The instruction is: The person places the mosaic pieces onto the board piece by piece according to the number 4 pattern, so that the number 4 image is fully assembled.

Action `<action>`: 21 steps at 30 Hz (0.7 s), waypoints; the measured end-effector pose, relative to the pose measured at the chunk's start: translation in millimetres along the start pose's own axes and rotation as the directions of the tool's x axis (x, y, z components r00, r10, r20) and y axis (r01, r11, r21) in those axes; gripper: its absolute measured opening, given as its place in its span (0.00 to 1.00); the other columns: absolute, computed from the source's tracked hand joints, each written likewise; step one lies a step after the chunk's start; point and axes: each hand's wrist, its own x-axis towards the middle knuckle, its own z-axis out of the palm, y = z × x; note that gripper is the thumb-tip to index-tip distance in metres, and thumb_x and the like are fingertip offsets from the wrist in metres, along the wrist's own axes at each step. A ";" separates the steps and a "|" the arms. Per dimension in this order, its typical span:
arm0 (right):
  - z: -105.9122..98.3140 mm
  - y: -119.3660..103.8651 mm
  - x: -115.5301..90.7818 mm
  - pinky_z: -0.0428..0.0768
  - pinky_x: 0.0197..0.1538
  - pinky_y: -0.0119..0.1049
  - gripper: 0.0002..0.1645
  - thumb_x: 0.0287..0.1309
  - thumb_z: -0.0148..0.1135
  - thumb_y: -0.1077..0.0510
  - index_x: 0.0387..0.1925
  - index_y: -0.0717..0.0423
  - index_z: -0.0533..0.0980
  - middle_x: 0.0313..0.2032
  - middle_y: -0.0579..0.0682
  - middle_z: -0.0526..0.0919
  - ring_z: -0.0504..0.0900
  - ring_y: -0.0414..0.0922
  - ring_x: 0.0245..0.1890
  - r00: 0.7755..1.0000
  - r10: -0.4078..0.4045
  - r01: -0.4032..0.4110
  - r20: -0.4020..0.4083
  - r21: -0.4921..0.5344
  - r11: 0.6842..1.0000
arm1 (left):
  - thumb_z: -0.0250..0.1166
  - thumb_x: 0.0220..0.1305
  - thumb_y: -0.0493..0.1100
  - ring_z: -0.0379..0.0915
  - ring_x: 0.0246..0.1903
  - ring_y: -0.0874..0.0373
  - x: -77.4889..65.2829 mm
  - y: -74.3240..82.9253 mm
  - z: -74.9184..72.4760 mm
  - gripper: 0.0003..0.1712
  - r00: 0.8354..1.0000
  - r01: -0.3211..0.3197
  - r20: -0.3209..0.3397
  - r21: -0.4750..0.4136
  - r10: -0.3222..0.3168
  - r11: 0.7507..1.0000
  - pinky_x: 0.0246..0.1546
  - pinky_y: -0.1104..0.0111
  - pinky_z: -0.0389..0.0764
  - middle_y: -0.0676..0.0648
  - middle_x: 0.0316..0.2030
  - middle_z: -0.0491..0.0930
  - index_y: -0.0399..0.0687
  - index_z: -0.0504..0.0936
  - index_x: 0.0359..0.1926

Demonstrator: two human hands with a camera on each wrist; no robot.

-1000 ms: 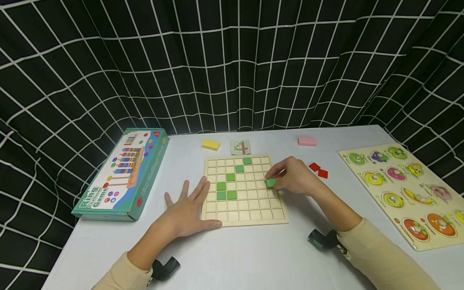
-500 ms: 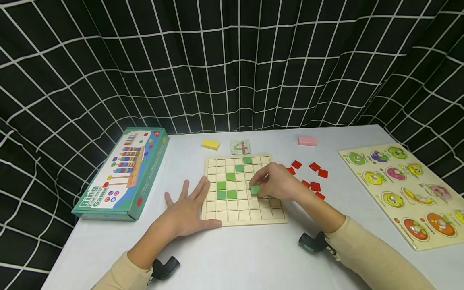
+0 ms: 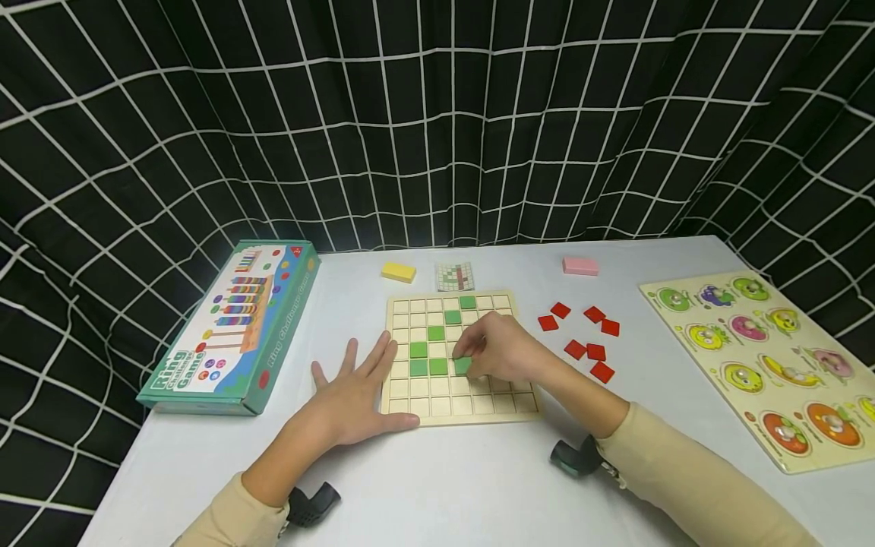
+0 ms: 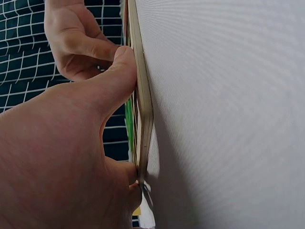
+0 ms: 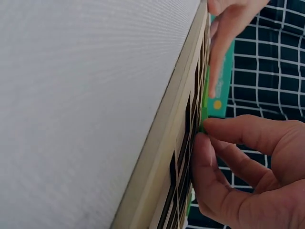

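A wooden grid board (image 3: 444,408) lies on the table, several green tiles (image 3: 436,333) set in its squares. My left hand (image 3: 350,401) is spread at the board's left side, its thumb on the near left corner; the left wrist view shows that thumb against the board's edge (image 4: 144,95). Over the middle of the grid, my right hand (image 3: 502,349) pinches a green tile (image 3: 462,366), just right of the row of two green tiles. In the right wrist view the thumb and fingers of my right hand (image 5: 252,167) meet at the board, covering most of that tile.
Several red tiles (image 3: 576,349) lie loose right of the board. Behind it are a pattern card (image 3: 454,276), a yellow block (image 3: 399,272) and a pink block (image 3: 580,266). A ring game box (image 3: 232,327) stands left; a fruit puzzle board (image 3: 772,357) lies right.
My right hand has carried the green tile leftward from the board's right edge to the middle of the grid. More red tiles have come into sight behind it. My left hand stays put.
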 end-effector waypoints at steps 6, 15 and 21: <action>2.5 -2.6 3.2 0.80 0.39 0.34 0.17 0.41 0.73 0.73 0.34 0.53 0.89 0.28 0.46 0.86 0.79 0.42 0.33 1.000 0.005 -0.005 -0.001 -0.046 0.999 | 0.62 0.55 0.84 0.27 0.82 0.33 0.7 -0.3 0.8 0.70 1.000 0.005 0.004 0.005 -0.005 1.000 0.61 0.15 0.33 0.55 0.85 0.34 0.55 0.43 0.85; 4.8 -5.6 6.1 0.80 0.40 0.34 0.19 0.38 0.72 0.73 0.33 0.52 0.89 0.28 0.45 0.87 0.79 0.41 0.33 1.000 0.003 -0.004 -0.003 -0.078 0.997 | 0.62 0.55 0.84 0.28 0.82 0.33 1.4 -0.4 1.0 0.70 1.000 0.006 0.007 0.012 -0.006 1.000 0.61 0.15 0.33 0.55 0.85 0.34 0.56 0.43 0.85; 6.1 -7.1 7.0 0.80 0.40 0.33 0.18 0.39 0.74 0.74 0.33 0.53 0.89 0.28 0.46 0.87 0.79 0.41 0.33 1.000 0.004 -0.004 -0.004 -0.084 0.996 | 0.62 0.55 0.83 0.27 0.82 0.33 1.0 -0.1 -0.2 0.70 1.000 0.003 0.007 0.004 -0.003 1.000 0.61 0.15 0.33 0.54 0.85 0.34 0.55 0.43 0.85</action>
